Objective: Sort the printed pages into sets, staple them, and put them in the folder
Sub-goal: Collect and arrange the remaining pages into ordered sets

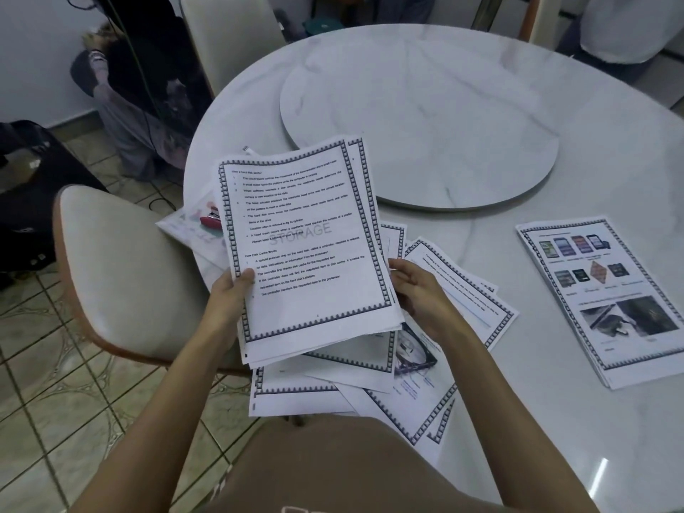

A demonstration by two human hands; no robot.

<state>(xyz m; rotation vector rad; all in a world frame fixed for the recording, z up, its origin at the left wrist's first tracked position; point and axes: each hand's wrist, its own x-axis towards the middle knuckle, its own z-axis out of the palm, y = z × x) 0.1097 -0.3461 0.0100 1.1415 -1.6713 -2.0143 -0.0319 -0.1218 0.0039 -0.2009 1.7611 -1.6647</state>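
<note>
Both hands are holding the same stack of white printed pages with a dark patterned border [307, 235], up over the near edge of the round white marble-look counter [555, 420]. The left hand [231, 290] grips the lower left edge with the thumb on top of the text. The right hand [414, 290] pinches the right edge, thumb on top and fingers tucked behind. The top sheet is all text with a faint grey "STORAGE" watermark, and the stack is tilted up and a bit fanned at the bottom.

Underneath is a messy heap of loose pages [462, 290] with the same border, overlapping at all angles. Some hang over the counter's near edge. Well off to the right lies a neater set of pages [599, 298] whose top sheet shows colour phone pictures. On the left, partly hidden by the held stack, a small red stapler [211, 219] sits on what looks like a pale pinkish folder [177, 225] poking past the counter edge. A matching round turntable disc [418, 124] sits mid-counter, and a cream padded chair with a brown frame [129, 283] stands to the left.
</note>
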